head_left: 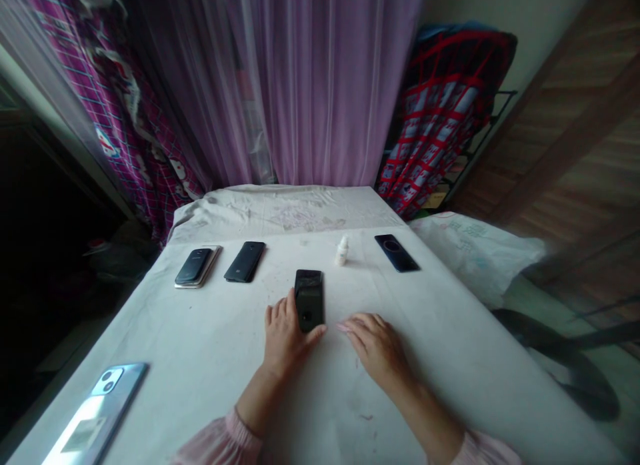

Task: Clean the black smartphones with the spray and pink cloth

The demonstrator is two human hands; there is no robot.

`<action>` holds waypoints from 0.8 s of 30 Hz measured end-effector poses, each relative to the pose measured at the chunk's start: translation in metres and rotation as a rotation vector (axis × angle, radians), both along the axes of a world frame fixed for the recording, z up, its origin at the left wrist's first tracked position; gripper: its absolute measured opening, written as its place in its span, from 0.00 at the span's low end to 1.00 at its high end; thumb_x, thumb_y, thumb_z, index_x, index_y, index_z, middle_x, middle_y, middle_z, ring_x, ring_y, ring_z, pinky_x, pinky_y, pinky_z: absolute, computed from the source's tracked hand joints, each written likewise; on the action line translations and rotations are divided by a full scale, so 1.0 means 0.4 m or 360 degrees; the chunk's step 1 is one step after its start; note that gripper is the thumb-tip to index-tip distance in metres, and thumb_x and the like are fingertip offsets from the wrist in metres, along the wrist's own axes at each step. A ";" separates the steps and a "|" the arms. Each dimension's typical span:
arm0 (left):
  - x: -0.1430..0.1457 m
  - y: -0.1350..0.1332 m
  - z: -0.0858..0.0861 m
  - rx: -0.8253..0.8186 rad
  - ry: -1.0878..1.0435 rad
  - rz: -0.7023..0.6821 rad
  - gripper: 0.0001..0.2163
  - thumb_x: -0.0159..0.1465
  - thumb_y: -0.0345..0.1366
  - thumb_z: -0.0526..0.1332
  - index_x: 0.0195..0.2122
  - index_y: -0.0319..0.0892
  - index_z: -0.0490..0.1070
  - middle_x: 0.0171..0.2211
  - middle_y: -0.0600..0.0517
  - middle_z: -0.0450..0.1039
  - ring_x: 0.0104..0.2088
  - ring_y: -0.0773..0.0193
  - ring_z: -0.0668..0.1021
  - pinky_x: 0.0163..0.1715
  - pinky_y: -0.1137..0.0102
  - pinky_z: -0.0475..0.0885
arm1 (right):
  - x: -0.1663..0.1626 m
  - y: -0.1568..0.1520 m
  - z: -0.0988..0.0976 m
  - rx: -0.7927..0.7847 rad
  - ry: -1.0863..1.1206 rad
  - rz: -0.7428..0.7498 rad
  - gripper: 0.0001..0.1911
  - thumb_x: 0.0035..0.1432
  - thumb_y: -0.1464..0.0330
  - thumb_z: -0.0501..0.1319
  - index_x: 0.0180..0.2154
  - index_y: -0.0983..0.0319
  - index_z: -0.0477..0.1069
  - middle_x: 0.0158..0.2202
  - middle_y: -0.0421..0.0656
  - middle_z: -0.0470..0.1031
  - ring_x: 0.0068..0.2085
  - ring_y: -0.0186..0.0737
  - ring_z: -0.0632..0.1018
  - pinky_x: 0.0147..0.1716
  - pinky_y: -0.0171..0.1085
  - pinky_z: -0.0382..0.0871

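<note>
A black smartphone point(309, 298) lies on the cloth-covered table in front of me, its dark glossy face up. My left hand point(287, 331) grips its lower part, with the fingers along the left edge and the thumb by the bottom right corner. Just right of the phone, my right hand point(375, 345) rests on the cloth, its fingers extended leftward and close together, with nothing visible in them. A small white dropper bottle point(343, 251) stands upright beyond the phone.
Dark phones point(245, 261) and a small stack of phones point(194, 267) lie at left; a dark blue phone point(397, 253) lies at right. A silvery-blue phone point(100, 411) is near left. White cloth point(220, 358) covers the table. A plastic bag point(475, 251) hangs beyond the right edge.
</note>
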State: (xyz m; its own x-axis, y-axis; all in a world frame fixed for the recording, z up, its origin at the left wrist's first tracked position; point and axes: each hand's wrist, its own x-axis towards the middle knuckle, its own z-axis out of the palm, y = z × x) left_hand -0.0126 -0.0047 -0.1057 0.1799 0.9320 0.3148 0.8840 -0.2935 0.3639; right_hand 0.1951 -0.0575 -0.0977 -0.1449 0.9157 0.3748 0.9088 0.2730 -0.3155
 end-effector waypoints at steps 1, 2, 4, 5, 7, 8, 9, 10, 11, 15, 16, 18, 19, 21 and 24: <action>0.022 -0.008 -0.001 -0.0001 0.0022 0.0020 0.43 0.55 0.57 0.63 0.64 0.35 0.51 0.55 0.35 0.67 0.55 0.43 0.69 0.57 0.48 0.57 | 0.008 0.011 -0.005 0.0025 0.0075 0.0014 0.12 0.63 0.69 0.54 0.42 0.56 0.76 0.40 0.45 0.78 0.42 0.41 0.76 0.42 0.38 0.69; 0.042 -0.011 -0.002 -0.0015 0.0042 0.0034 0.44 0.54 0.56 0.64 0.65 0.34 0.50 0.56 0.34 0.66 0.57 0.42 0.67 0.58 0.46 0.55 | 0.015 0.023 -0.009 0.0054 0.0169 0.0004 0.14 0.64 0.68 0.52 0.42 0.57 0.76 0.39 0.45 0.78 0.41 0.40 0.77 0.42 0.37 0.69; 0.066 -0.005 0.000 -0.0065 0.0067 0.0058 0.43 0.55 0.51 0.65 0.65 0.32 0.49 0.58 0.34 0.63 0.59 0.42 0.65 0.59 0.46 0.53 | 0.025 0.050 -0.009 0.0096 0.0369 -0.0097 0.15 0.64 0.66 0.51 0.44 0.59 0.75 0.39 0.45 0.79 0.40 0.40 0.78 0.41 0.35 0.71; 0.068 0.002 0.001 -0.0099 0.0068 0.0037 0.42 0.55 0.48 0.65 0.65 0.32 0.49 0.59 0.34 0.63 0.59 0.43 0.65 0.60 0.46 0.52 | 0.029 0.063 -0.005 0.0093 0.0453 -0.0158 0.15 0.63 0.64 0.52 0.44 0.59 0.75 0.39 0.45 0.79 0.39 0.40 0.79 0.39 0.35 0.72; 0.048 0.021 0.005 -0.0181 0.0053 -0.0126 0.42 0.55 0.42 0.64 0.66 0.33 0.46 0.60 0.34 0.62 0.60 0.45 0.64 0.60 0.48 0.52 | 0.031 0.088 0.008 0.0050 0.0566 -0.0267 0.16 0.62 0.62 0.52 0.44 0.59 0.74 0.37 0.44 0.80 0.36 0.40 0.79 0.35 0.34 0.72; 0.029 0.030 0.006 -0.0229 0.0044 -0.0277 0.43 0.55 0.40 0.64 0.67 0.34 0.43 0.61 0.35 0.61 0.61 0.45 0.63 0.61 0.48 0.53 | 0.031 0.099 0.017 0.0028 0.0599 -0.0304 0.16 0.61 0.61 0.53 0.44 0.58 0.74 0.36 0.44 0.80 0.35 0.39 0.79 0.33 0.34 0.72; 0.005 0.039 0.007 -0.0280 0.0041 -0.0488 0.44 0.55 0.38 0.63 0.68 0.36 0.40 0.62 0.36 0.60 0.62 0.46 0.62 0.61 0.47 0.52 | 0.030 0.109 0.025 0.0019 0.0623 -0.0322 0.15 0.61 0.60 0.53 0.42 0.58 0.74 0.35 0.44 0.80 0.34 0.39 0.79 0.33 0.33 0.71; -0.022 0.045 0.006 -0.0326 0.0041 -0.0671 0.44 0.55 0.37 0.63 0.68 0.39 0.38 0.63 0.37 0.59 0.64 0.47 0.60 0.61 0.46 0.50 | 0.028 0.120 0.033 0.0022 0.0636 -0.0325 0.15 0.61 0.60 0.52 0.41 0.58 0.75 0.35 0.43 0.79 0.34 0.39 0.79 0.33 0.33 0.71; -0.049 0.050 0.005 -0.0364 0.0046 -0.0764 0.45 0.54 0.36 0.63 0.68 0.40 0.37 0.63 0.38 0.58 0.65 0.47 0.57 0.62 0.45 0.49 | 0.026 0.131 0.039 0.0035 0.0638 -0.0325 0.15 0.62 0.60 0.52 0.39 0.58 0.75 0.35 0.44 0.79 0.34 0.39 0.78 0.33 0.33 0.71; -0.127 0.050 -0.012 -0.0318 0.0097 -0.0631 0.43 0.55 0.42 0.64 0.68 0.40 0.43 0.64 0.36 0.57 0.65 0.42 0.58 0.61 0.43 0.49 | 0.007 0.171 0.039 0.0081 0.0482 -0.0338 0.15 0.62 0.65 0.52 0.39 0.59 0.76 0.38 0.46 0.76 0.38 0.40 0.77 0.38 0.35 0.70; -0.135 0.046 -0.017 -0.0267 0.0108 -0.0586 0.41 0.55 0.45 0.65 0.67 0.40 0.47 0.63 0.36 0.58 0.64 0.41 0.58 0.61 0.43 0.49 | 0.000 0.177 0.033 0.0074 0.0409 -0.0340 0.15 0.61 0.67 0.51 0.41 0.59 0.77 0.39 0.47 0.75 0.39 0.40 0.76 0.40 0.36 0.69; -0.138 0.038 -0.024 -0.0179 0.0134 -0.0510 0.38 0.55 0.52 0.65 0.63 0.40 0.56 0.62 0.36 0.60 0.64 0.40 0.59 0.60 0.42 0.50 | -0.016 0.182 0.018 0.0035 0.0245 -0.0309 0.16 0.62 0.69 0.51 0.43 0.60 0.76 0.42 0.48 0.75 0.43 0.43 0.75 0.45 0.38 0.68; -0.136 0.035 -0.026 -0.0155 0.0146 -0.0486 0.36 0.55 0.53 0.64 0.61 0.40 0.59 0.62 0.36 0.60 0.63 0.39 0.59 0.60 0.42 0.50 | -0.025 0.180 0.011 0.0005 0.0171 -0.0277 0.17 0.62 0.70 0.51 0.45 0.60 0.76 0.44 0.49 0.75 0.45 0.44 0.74 0.47 0.39 0.67; -0.130 0.034 -0.025 -0.0143 0.0160 -0.0483 0.34 0.56 0.54 0.63 0.59 0.41 0.62 0.62 0.37 0.61 0.63 0.40 0.60 0.60 0.42 0.50 | -0.044 0.172 -0.003 -0.0053 0.0059 -0.0214 0.17 0.64 0.70 0.50 0.49 0.61 0.73 0.50 0.49 0.74 0.51 0.46 0.72 0.51 0.43 0.64; -0.127 0.047 -0.019 -0.0171 0.0154 -0.0550 0.32 0.59 0.51 0.62 0.60 0.42 0.60 0.62 0.39 0.61 0.63 0.43 0.61 0.61 0.43 0.50 | -0.078 0.157 -0.014 -0.0112 -0.0019 -0.0175 0.19 0.65 0.70 0.49 0.54 0.62 0.69 0.57 0.48 0.69 0.59 0.49 0.65 0.59 0.49 0.56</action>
